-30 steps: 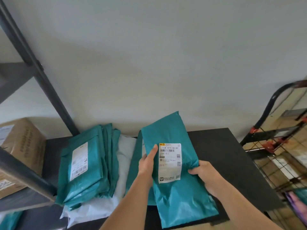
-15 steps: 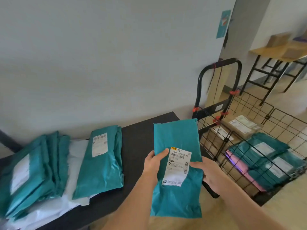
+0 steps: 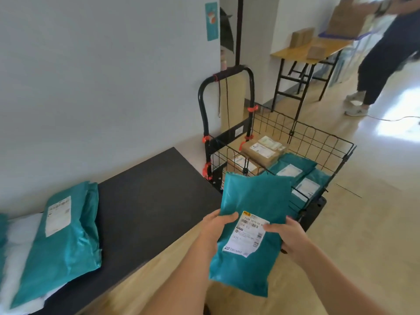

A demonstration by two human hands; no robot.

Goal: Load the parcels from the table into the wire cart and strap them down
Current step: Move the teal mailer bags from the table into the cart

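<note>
Lengthwise toward cart (image 3: 329,138), teal parcel (image 3: 255,196)

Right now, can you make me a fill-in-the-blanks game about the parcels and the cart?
1. The left hand and right hand grip ____ teal parcel between them.
2. The brown boxes lie ____ the wire cart.
3. The table under the stacked parcels has a ____ top.

Missing words: one; inside; black.
</note>
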